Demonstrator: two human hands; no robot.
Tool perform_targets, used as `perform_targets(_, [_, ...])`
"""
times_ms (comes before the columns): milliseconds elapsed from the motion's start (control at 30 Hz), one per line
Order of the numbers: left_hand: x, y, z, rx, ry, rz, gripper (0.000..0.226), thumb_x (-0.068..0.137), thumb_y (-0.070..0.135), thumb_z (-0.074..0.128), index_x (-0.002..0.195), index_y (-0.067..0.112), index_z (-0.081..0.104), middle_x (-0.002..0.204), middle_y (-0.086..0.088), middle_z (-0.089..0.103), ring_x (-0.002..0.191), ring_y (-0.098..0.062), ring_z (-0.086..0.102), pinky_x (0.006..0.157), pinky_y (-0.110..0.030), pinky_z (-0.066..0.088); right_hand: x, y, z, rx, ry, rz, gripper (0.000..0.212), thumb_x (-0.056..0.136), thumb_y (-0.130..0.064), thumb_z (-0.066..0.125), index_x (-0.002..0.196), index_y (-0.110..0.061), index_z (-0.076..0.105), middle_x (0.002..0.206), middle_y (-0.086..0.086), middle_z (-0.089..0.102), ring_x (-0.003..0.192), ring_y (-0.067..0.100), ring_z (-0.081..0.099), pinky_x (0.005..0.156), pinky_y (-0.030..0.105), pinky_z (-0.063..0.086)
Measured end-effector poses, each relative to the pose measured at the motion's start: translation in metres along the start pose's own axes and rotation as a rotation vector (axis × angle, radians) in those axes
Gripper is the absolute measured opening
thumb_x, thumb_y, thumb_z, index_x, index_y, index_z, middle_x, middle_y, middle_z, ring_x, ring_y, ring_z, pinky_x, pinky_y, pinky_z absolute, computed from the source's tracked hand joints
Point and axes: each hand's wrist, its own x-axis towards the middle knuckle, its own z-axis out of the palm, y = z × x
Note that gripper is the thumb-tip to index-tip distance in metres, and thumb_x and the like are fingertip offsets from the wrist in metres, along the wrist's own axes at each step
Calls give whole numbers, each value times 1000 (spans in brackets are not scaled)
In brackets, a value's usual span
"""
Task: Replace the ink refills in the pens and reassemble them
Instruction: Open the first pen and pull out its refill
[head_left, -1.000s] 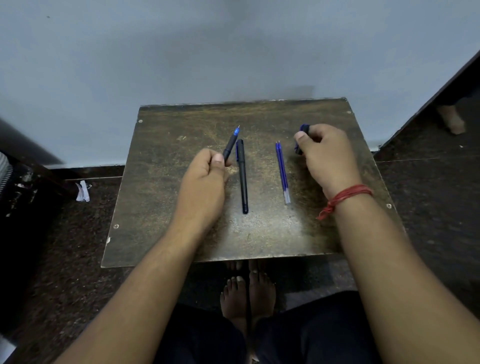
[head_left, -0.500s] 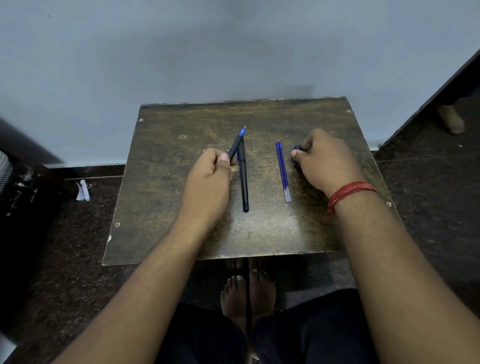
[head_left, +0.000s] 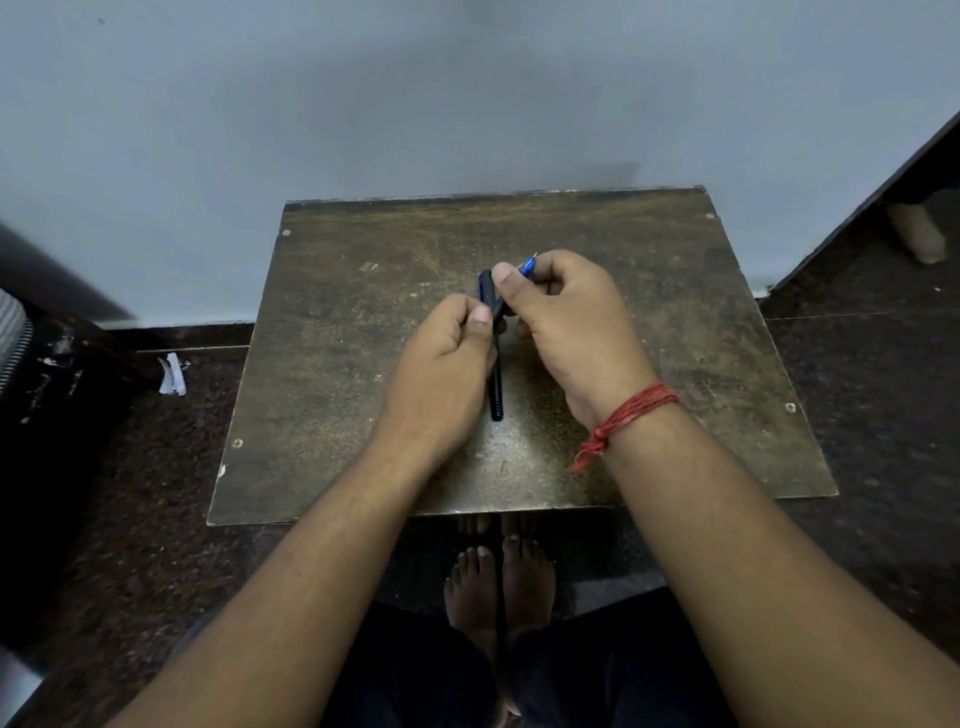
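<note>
**Both hands meet over a pen above the small table**

Head view: You are looking down at a worn, dark brown table set against a pale grey wall. Both your forearms reach in from the bottom edge, and your hands meet just above the table's centre.

Your left hand is curled into a loose fist, thumb on top, gripping the lower end of a dark pen barrel. The barrel slants up toward one o'clock into your right hand. The right hand's thumb and fingers are curled and pinch the upper part of the same pen; its blue tip with a fine metal point pokes out past the fingers at one o'clock from them. The two hands almost touch.

A second black pen lies flat on the table between your wrists, pointing along the twelve-to-six line, its near end at six o'clock from the hands. Its far end shows a dark cap with a blue edge just left of your right thumb.

A red thread band is wrapped round your right wrist. Below the table's near edge, at six o'clock, your bare feet rest on the dark speckled floor. A scrap of white paper lies on the floor at nine o'clock from the table.
</note>
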Motion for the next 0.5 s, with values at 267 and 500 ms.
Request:
perform_targets(267, [4,-3,-2,-157,-75,-42,28,100,42,44,79,29,55,56,15,45,46,-2,35,51,-32,25,0,1,-5,275,-61,36,16,92,-8,69,77,-9,64,60,-1,62,47,2,54,46,14,40])
perform_targets(500, [4,5,-2,-341,-129,-104,31,111,26,39,86,18,56,55,7,38,41,-4,26,43,-20,21,7,4,-6,363,-136,42,15,93,-8,67,79,-12,65,66,6,62,52,11,54,48,20,39])
